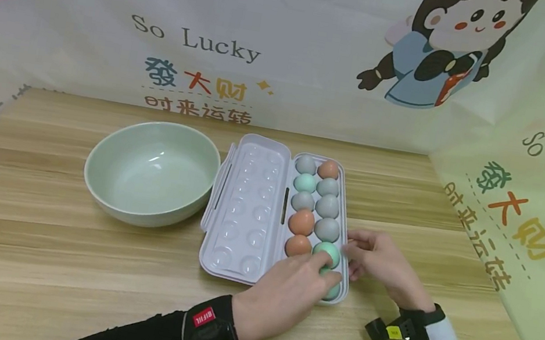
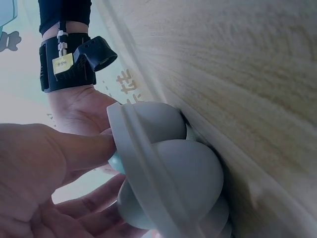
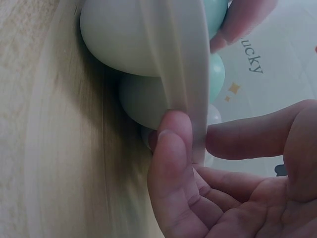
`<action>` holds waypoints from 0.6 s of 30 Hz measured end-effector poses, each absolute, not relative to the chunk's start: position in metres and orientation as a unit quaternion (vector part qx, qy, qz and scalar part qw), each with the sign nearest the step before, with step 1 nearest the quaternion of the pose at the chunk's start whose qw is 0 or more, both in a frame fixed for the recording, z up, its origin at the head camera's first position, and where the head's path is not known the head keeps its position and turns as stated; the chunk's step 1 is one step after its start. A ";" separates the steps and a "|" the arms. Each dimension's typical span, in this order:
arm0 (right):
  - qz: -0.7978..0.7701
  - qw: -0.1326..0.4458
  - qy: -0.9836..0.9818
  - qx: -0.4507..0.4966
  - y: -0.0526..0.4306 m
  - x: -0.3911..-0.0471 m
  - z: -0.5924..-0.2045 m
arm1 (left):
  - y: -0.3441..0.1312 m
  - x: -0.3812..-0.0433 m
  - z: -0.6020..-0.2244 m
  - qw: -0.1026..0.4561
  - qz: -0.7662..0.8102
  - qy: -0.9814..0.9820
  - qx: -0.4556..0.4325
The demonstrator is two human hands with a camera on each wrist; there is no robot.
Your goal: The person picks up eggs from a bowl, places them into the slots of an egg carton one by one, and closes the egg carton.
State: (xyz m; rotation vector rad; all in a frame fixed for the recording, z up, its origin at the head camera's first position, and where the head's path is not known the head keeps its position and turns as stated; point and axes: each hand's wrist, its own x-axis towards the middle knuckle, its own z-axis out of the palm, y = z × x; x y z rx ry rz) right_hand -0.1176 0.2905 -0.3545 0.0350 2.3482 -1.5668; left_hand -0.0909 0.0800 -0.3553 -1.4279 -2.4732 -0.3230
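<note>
An open white plastic egg carton (image 1: 246, 219) lies on the table, its cups holding grey, brown and green eggs. My left hand (image 1: 285, 295) reaches over the near end, thumb and fingers about the nearest green egg (image 1: 332, 292), which sits in its cup. Beside it, another green egg (image 1: 327, 253) shows just past the fingertips. In the left wrist view the left thumb (image 2: 94, 148) lies by the carton's rim (image 2: 143, 173). My right hand (image 1: 380, 262) pinches the carton's right edge between thumb and fingers, as the right wrist view shows.
A large pale green bowl (image 1: 150, 175) stands left of the carton, close to its lid. Printed sheets (image 1: 311, 52) rise behind and to the right of the wooden table (image 1: 28, 251). Each wrist wears a black strap.
</note>
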 end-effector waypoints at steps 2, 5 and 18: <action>-0.547 0.157 0.822 0.012 0.291 -0.117 -0.354 | 0.079 -0.092 -0.354 0.138 -0.107 -0.854 -0.490; -0.546 0.154 0.824 0.012 0.291 -0.117 -0.354 | 0.076 -0.094 -0.346 0.149 -0.110 -0.856 -0.483; -0.549 0.156 0.821 0.016 0.291 -0.117 -0.356 | 0.006 -0.129 -0.312 0.147 -0.273 -0.887 -0.343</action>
